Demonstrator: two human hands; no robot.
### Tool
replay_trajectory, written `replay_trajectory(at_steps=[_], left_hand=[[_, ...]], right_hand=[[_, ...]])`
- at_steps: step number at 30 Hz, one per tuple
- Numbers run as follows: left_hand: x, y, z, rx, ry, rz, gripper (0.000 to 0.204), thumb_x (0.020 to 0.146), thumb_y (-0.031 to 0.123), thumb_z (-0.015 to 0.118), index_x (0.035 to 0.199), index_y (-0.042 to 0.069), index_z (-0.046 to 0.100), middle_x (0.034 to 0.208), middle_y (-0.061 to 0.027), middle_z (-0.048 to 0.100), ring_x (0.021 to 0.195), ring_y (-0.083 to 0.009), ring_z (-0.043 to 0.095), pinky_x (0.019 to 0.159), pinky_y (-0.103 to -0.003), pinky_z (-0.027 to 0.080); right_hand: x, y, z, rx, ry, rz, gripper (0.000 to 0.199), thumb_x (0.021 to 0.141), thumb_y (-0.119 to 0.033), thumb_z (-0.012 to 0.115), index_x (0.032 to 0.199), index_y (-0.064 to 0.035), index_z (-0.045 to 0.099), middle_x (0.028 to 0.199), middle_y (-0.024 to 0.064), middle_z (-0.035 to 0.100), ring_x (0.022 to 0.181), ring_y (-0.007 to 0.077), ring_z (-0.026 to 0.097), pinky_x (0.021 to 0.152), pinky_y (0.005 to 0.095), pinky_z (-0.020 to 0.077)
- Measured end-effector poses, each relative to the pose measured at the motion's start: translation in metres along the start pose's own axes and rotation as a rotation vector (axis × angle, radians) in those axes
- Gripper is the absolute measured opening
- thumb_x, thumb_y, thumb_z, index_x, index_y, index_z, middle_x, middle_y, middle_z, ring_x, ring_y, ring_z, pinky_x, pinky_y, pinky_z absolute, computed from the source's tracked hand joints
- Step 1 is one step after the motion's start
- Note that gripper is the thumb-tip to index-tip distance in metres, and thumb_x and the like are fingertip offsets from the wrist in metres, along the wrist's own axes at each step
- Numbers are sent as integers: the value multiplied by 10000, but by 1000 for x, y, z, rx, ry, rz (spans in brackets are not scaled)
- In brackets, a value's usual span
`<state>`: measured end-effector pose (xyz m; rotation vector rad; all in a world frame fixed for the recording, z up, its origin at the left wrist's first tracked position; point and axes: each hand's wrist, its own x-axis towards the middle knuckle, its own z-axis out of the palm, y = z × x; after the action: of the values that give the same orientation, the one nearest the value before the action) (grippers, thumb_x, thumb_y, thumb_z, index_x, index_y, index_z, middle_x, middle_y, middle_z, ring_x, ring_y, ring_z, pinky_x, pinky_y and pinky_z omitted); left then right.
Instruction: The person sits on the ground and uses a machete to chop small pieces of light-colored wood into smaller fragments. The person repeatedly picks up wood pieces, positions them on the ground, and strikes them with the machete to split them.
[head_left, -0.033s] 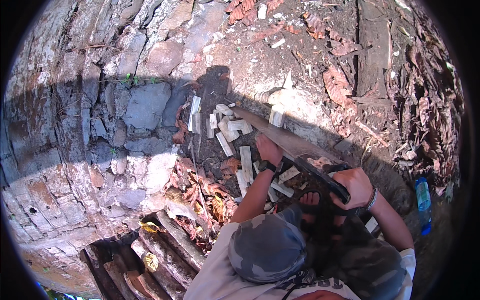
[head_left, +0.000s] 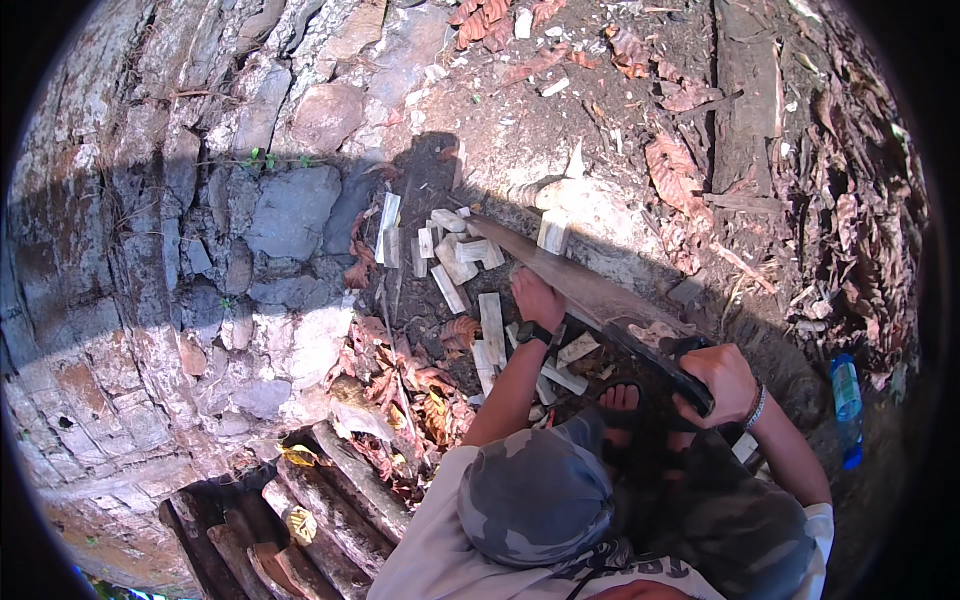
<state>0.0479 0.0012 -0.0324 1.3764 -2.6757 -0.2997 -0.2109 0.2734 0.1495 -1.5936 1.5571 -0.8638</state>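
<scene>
A hand saw with a long, dull brown blade [head_left: 570, 270] slants across the middle of the view, its tip to the far left. My right hand [head_left: 718, 385] is closed round its black handle [head_left: 675, 372]. On the near side of the blade, my left hand [head_left: 538, 298], a dark watch on its wrist, is closed against a pale piece of wood [head_left: 553, 232]. The far end of that piece shows beyond the blade; the fingertips are partly hidden. The blade lies over the wood, close to my left fingers.
Several cut wood blocks [head_left: 457, 262] lie left of the saw, others near my sandalled foot [head_left: 620, 397]. A plastic bottle [head_left: 847, 410] is at the right. Stones [head_left: 295, 210] line the left, logs [head_left: 325, 520] the lower left. Dry leaves [head_left: 675, 175] litter the ground.
My right hand has shifted slightly right and toward me, drawing the saw handle with it. My left hand and the wood have stayed in place.
</scene>
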Motion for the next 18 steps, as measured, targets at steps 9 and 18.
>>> replay_trajectory(at_steps=[9, 18], left_hand=[[6, 9, -5, -33, 43, -137, 378, 789, 127, 675, 1037, -64, 463, 1051, -268, 507, 1077, -454, 465, 964, -531, 372], [7, 6, -13, -44, 77, -65, 367, 794, 116, 666, 1039, -69, 466, 1056, -274, 506, 1070, -453, 464, 950, -526, 375]], right_hand=[[-43, -9, -11, -74, 47, -60, 273, 587, -275, 757, 710, -98, 589, 596, 73, 525, 551, 310, 582, 498, 417, 466], [-79, -4, -39, -54, 11, -39, 280, 579, -269, 750, 646, -99, 539, 561, 68, 497, 508, 307, 560, 483, 412, 459]])
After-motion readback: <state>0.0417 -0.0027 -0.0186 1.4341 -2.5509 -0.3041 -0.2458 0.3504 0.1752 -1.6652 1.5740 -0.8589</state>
